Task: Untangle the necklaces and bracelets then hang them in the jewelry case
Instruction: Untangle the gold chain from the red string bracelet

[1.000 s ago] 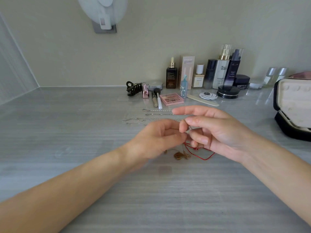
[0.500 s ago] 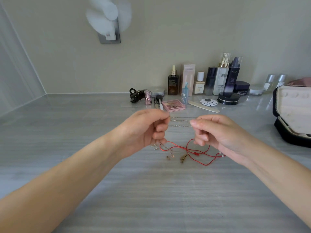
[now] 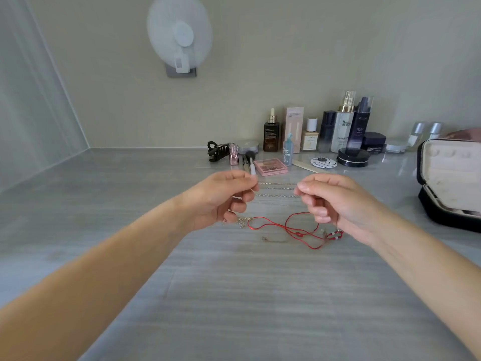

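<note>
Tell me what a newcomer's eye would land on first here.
Over the middle of the grey table, the left hand and right hand hover with fingertips pinched. Below them a looping red cord lies tangled with a fine gold chain that runs up into the left hand's fingers. An open jewelry case stands at the right edge, and cosmetic bottles line the back wall.

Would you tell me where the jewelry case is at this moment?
In the head view, the open jewelry case stands on the grey counter at the frame's far right, right of the right hand and in front of two clear bottles.
</note>
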Tool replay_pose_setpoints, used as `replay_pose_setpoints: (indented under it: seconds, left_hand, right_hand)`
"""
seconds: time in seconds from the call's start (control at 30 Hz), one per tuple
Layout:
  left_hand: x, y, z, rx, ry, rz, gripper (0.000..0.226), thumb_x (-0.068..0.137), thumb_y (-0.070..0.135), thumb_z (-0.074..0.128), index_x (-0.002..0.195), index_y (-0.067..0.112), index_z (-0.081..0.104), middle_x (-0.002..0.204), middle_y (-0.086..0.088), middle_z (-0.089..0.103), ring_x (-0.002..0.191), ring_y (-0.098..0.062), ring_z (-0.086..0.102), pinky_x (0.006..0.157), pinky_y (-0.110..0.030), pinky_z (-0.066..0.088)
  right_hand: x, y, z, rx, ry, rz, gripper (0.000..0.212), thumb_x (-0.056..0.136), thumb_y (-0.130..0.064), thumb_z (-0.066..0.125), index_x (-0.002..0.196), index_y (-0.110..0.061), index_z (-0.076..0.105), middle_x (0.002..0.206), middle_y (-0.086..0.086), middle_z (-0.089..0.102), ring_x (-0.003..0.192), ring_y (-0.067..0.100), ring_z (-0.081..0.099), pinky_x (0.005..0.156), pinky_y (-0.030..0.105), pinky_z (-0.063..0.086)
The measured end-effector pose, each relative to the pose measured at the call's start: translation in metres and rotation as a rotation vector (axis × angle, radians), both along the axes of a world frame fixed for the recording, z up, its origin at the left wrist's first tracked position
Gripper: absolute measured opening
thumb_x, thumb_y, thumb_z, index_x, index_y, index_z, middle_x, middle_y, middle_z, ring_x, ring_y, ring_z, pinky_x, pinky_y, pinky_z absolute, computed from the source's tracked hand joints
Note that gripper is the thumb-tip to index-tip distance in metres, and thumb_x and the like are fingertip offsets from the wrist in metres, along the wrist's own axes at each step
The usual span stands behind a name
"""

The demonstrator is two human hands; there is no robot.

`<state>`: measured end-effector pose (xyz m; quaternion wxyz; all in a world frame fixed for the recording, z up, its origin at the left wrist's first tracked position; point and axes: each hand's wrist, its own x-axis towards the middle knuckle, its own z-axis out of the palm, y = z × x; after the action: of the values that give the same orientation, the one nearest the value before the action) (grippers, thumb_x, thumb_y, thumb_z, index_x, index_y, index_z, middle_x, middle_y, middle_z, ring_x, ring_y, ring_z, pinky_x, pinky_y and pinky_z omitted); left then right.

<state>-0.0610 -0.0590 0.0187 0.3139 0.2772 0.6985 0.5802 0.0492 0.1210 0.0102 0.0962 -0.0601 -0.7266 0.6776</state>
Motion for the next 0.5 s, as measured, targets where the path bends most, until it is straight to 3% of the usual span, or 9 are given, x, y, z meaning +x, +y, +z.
replay_pose_setpoints:
  seconds: [0.23,0.37,0.5]
  left_hand:
    - [-0.003,-0.017,-0.014,-0.012,0.032,0.045,0.025,0.086,0.029,0.057,0.064,0.018,0.054,0.054,0.007,0.037,0.046,-0.008,0.027,0.041,-0.018,0.021]
    - [-0.004,-0.022,-0.019,-0.018,0.064,0.05,0.023,0.089,0.027,0.055,0.068,0.016,0.056,0.055,0.005,0.038,0.047,-0.009,0.028,0.044,-0.021,0.022]
    - [0.002,-0.022,-0.022,-0.135,0.225,0.051,0.027,0.089,0.026,0.057,0.064,0.017,0.058,0.055,0.004,0.039,0.046,-0.009,0.031,0.045,-0.023,0.027]
  right_hand:
    - [0.003,0.004,0.003,-0.014,-0.006,0.008,0.022,0.086,-0.012,0.055,0.066,-0.009,0.059,0.051,-0.003,0.046,0.035,0.005,0.029,0.037,0.015,0.014]
    - [0.004,0.0,0.002,-0.017,-0.042,0.036,0.02,0.086,-0.01,0.054,0.068,-0.008,0.062,0.053,0.0,0.051,0.038,0.008,0.042,0.034,0.017,0.032]
    - [0.006,-0.008,0.001,0.109,-0.086,0.138,0.014,0.086,-0.012,0.056,0.077,-0.009,0.066,0.063,0.003,0.066,0.054,0.012,0.063,0.053,0.022,0.054]
